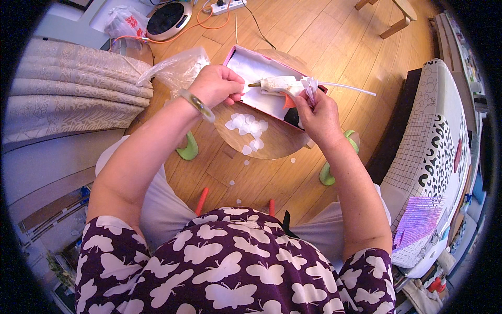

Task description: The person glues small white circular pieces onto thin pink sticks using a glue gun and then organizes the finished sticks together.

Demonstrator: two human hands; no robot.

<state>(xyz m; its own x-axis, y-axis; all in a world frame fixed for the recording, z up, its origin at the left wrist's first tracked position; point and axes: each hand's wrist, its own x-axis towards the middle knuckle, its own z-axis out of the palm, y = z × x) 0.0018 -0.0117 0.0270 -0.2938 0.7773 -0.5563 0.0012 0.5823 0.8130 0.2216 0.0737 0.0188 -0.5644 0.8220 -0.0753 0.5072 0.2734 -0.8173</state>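
My left hand [218, 85] pinches a small white petal [246, 88] between thumb and fingers. The petal is close to the metal nozzle of a white hot glue gun [279, 84], which lies over a shallow box [255, 62] with a pale lining. From the gun's back end a translucent glue stick [347, 86] juts out. My right hand [319, 114] holds a bunch of white petals [310, 87] beside the gun's orange trigger [289, 101]. Whether this hand also touches the gun's handle is hidden. A loose heap of white petals [247, 125] lies just below the box.
Box and petals are on a round wooden stool [274, 147]. A clear plastic bag [176, 74] is beside the box on the left. Several petals lie on the wooden floor [251, 184]. A power strip [229, 6] with cables is at the back; a patterned sofa cover [415, 157] borders the right.
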